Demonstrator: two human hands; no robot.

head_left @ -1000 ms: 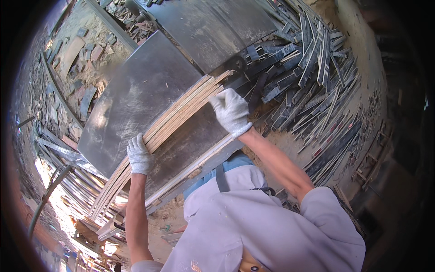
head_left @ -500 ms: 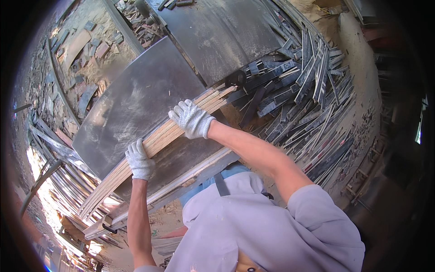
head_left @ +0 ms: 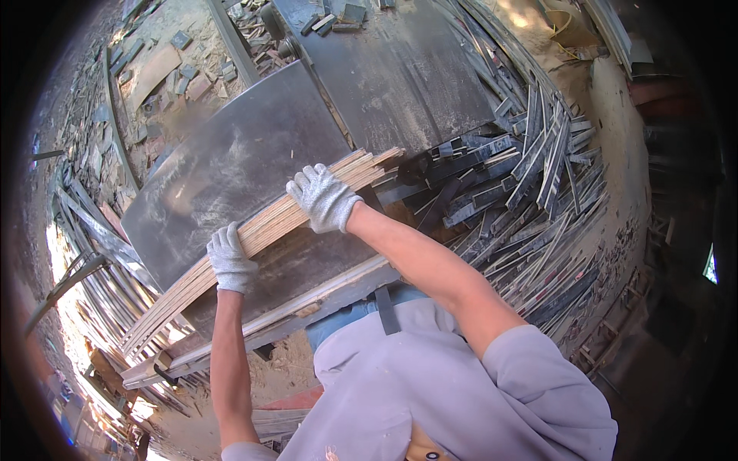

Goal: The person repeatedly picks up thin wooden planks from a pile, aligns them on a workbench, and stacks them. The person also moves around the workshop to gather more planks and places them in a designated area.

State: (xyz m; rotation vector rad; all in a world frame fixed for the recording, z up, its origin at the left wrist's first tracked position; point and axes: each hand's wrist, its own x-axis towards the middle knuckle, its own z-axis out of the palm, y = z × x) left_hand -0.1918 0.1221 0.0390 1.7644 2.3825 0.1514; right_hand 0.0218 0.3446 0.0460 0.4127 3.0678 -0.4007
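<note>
While leaning toward a dark, scuffed worktop point(head_left: 223, 146), holding a bundle of thin, pale wooden strips point(head_left: 269, 224) from both sides of its middle. With the gloved left hand point(head_left: 233, 261), clasping the lower part of the bundle, with the fingers close together and bent over its far edge. With the gloved right hand point(head_left: 327, 200), gripping farther up, near the uneven upper end, with the fingers slightly apart and likewise curled over the far edge. Cannot make out the fingertips beyond the strips, nor the full lie of either thumb. Laid aslant over the worktop, running from beyond its lower left edge up to the right, with the strip ends staggered there. Cannot tell whether resting flat or lifted a little. Along the near side, just before the waist of a pale shirt point(head_left: 430, 376), passing close by a long, light-edged rail point(head_left: 307, 301). Beyond a narrow gap, reaching a second dark panel point(head_left: 400, 84) bearing small offcuts point(head_left: 338, 24). To the right, piled loosely, a tangle of dark-edged strips point(head_left: 538, 173); to the upper left, scattered on the ground, flat scraps point(head_left: 157, 73).
</note>
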